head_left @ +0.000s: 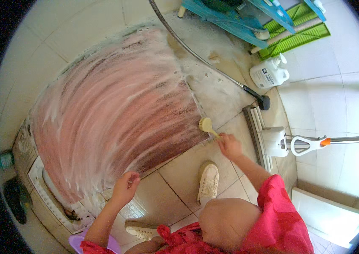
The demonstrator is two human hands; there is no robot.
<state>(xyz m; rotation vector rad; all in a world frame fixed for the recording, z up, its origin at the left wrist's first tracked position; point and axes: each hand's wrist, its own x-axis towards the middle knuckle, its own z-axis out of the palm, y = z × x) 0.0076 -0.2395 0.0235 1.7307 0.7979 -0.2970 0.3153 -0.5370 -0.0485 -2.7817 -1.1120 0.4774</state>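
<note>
A pink mat (145, 110), streaked with white suds, lies flat on the tiled floor. My right hand (230, 147) grips the handle of a pale yellow scrub brush (205, 124). The brush head hangs near the mat's right edge; whether its bristles touch anything is hard to tell. Near the mat's front edge my left hand (125, 187) has its fingers loosely curled, and nothing shows in them.
A hose ends in a black shower head (264, 102) beside a white pump bottle (269, 73). Right of me lies a white sponge mop (274, 141). A blue rack (230, 23) stands at the back. Lower left are a squat toilet (52, 197) and a purple basin (78, 243).
</note>
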